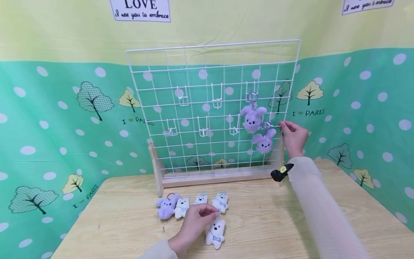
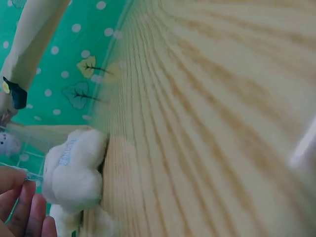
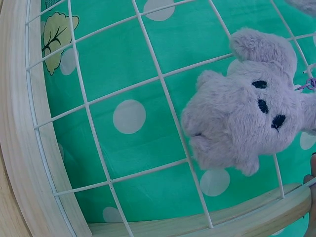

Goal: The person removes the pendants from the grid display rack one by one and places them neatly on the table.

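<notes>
My left hand (image 1: 195, 223) pinches the top clasp of a white plush keychain (image 1: 215, 234) with a blue bow, low over the table. In the left wrist view, the fingertips of that hand (image 2: 22, 202) meet at the clear loop beside the white plush (image 2: 74, 173). Up at the right, my right hand (image 1: 294, 136) grips the side edge of a white wire grid rack (image 1: 213, 45). Two lilac plush keychains hang near it, an upper one (image 1: 253, 118) and a lower one (image 1: 265, 142). The lower lilac plush (image 3: 242, 103) fills much of the right wrist view.
A lilac plush keychain (image 1: 166, 208) lies on the table (image 1: 258, 223) left of several white plush ones, including one at the right (image 1: 221, 202). Bare wire hooks (image 1: 217, 103) sit on the grid. Wooden feet (image 1: 156, 169) hold the rack. Patterned cloth (image 1: 48, 126) hangs behind.
</notes>
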{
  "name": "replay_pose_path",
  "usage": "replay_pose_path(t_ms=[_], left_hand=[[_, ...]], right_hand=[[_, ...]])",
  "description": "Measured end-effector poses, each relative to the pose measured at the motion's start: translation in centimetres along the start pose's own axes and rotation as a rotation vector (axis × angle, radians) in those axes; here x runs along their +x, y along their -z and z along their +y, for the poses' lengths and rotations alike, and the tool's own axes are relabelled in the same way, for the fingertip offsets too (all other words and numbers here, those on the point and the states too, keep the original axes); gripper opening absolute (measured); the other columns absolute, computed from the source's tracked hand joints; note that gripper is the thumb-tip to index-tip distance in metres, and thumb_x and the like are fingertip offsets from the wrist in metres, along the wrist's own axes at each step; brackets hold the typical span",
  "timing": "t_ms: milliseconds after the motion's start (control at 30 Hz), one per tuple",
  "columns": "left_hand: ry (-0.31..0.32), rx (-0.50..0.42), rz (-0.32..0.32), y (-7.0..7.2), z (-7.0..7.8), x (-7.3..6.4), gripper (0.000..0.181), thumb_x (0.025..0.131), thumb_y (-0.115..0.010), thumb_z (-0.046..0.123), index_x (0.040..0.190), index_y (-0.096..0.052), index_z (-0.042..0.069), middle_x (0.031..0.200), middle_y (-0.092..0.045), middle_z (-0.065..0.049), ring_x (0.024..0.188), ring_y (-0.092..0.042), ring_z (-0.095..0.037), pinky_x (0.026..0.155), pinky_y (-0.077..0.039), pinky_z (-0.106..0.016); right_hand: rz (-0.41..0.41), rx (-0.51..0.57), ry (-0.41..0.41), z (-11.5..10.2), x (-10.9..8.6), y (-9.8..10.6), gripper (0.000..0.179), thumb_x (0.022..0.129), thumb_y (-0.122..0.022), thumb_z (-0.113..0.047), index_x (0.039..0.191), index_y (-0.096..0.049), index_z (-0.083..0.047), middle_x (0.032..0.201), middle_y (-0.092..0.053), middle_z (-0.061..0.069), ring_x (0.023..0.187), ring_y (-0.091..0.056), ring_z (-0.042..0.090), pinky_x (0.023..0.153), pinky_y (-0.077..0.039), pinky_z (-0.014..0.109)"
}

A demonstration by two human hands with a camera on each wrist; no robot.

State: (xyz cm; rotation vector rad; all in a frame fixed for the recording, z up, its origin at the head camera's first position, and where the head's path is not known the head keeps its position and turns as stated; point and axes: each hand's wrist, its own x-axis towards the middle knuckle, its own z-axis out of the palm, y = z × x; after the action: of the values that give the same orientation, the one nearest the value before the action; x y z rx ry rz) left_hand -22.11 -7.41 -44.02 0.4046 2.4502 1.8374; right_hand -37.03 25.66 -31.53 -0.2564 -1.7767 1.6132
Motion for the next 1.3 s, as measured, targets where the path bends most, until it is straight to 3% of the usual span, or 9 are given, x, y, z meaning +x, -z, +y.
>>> replay_pose_path(t_ms=[367, 600, 867, 1067, 1300], left_hand=[[0.035, 0.005, 0.067, -0.5, -0.6, 1.1, 0.01, 0.078, -0.072, 0.007, 0.087, -0.07, 0.002, 0.079, -0.068, -0.004, 0.072, -0.059, -0.013, 0.064, -0.049, -0.019], [0.034, 0.02, 0.074, -0.9, -0.8, 1.2, 0.009, 0.077, -0.072, 0.003, 0.085, -0.07, 0.001, 0.077, -0.068, -0.005, 0.07, -0.059, -0.011, 0.063, -0.049, -0.019], [0.076, -0.009, 0.071, -0.8, -0.5, 1.4, 0.01, 0.077, -0.072, 0.003, 0.087, -0.071, 0.003, 0.079, -0.068, -0.003, 0.072, -0.06, -0.011, 0.065, -0.05, -0.021], [0.065, -0.075, 0.045, -0.3, 1.6, 2.2, 0.014, 0.079, -0.072, 0.006, 0.093, -0.07, 0.002, 0.086, -0.07, -0.004, 0.077, -0.062, -0.011, 0.07, -0.052, -0.022], [-0.023, -0.091, -0.027, 0.1, 6.6, 3.9, 0.02, 0.081, -0.073, 0.014, 0.099, -0.07, 0.005, 0.095, -0.071, -0.006, 0.083, -0.065, -0.012, 0.078, -0.053, -0.025]], right_hand=[[0.006, 0.005, 0.01, 0.2, 0.0, -0.1, 0.04, 0.082, -0.069, -0.037, 0.112, -0.068, -0.01, 0.108, -0.069, 0.006, 0.086, -0.065, 0.003, 0.08, -0.052, 0.017], [0.007, -0.015, 0.01, 0.1, -0.1, -0.1, 0.038, 0.083, -0.068, -0.038, 0.112, -0.068, -0.012, 0.108, -0.069, 0.004, 0.087, -0.064, 0.004, 0.081, -0.052, 0.018], [0.001, -0.011, 0.007, 0.0, 0.0, -0.1, 0.039, 0.083, -0.068, -0.036, 0.113, -0.068, -0.01, 0.11, -0.068, 0.006, 0.087, -0.065, 0.002, 0.081, -0.052, 0.018], [0.005, -0.003, 0.02, 0.0, 0.0, -0.2, 0.039, 0.083, -0.068, -0.036, 0.112, -0.068, -0.01, 0.11, -0.069, 0.007, 0.087, -0.065, 0.003, 0.081, -0.052, 0.018], [-0.003, -0.001, 0.009, 0.0, -0.1, -0.1, 0.038, 0.083, -0.068, -0.036, 0.112, -0.068, -0.011, 0.11, -0.069, 0.006, 0.087, -0.064, 0.003, 0.081, -0.051, 0.018]])
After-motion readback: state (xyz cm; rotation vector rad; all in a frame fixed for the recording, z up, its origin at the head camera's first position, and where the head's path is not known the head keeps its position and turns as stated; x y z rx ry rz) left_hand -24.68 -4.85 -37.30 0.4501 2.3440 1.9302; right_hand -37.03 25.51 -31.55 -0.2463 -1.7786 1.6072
